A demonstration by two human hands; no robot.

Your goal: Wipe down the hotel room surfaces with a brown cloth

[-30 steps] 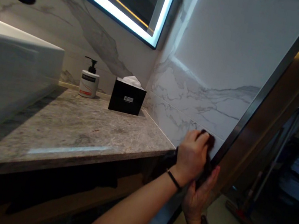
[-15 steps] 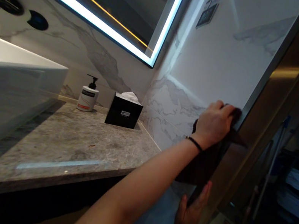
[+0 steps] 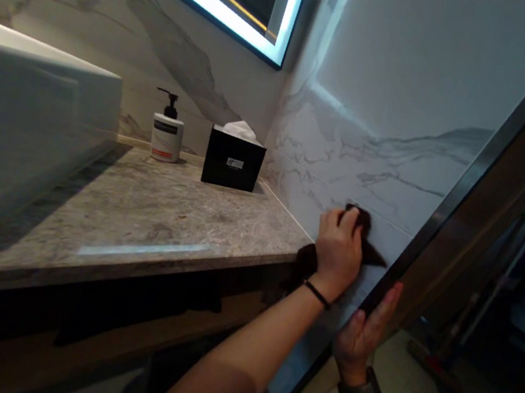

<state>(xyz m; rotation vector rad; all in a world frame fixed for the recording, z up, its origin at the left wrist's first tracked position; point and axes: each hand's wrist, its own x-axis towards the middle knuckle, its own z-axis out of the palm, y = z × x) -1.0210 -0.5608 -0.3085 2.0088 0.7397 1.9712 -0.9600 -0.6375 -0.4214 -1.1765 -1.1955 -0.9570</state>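
Observation:
My left hand [image 3: 338, 250], a dark band at its wrist, is closed on a dark brown cloth [image 3: 362, 222]. The cloth is pressed to the marbled wall [image 3: 398, 173], just past the right end of the stone countertop [image 3: 218, 216]. One pointed corner of it sticks out to the right, and more dark fabric hangs below the hand beside the counter edge. Lower right, my right hand [image 3: 365, 330], with a watch above it, rests against the dark edge trim [image 3: 431, 233] of the wall. Its fingers are stretched out and its thumb stands apart.
On the countertop stand a white basin [image 3: 33, 142], a pump bottle [image 3: 166, 137] and a black tissue box [image 3: 233, 161]. A lit mirror [image 3: 213, 15] hangs above. Under the counter runs a wooden shelf [image 3: 232, 310]. At right, a long-handled tool [image 3: 509, 267] leans in a dim space.
My left hand has moved the cloth down and left along the wall, from near the trim to beside the counter's end. My right hand stays at the trim; the view has tilted.

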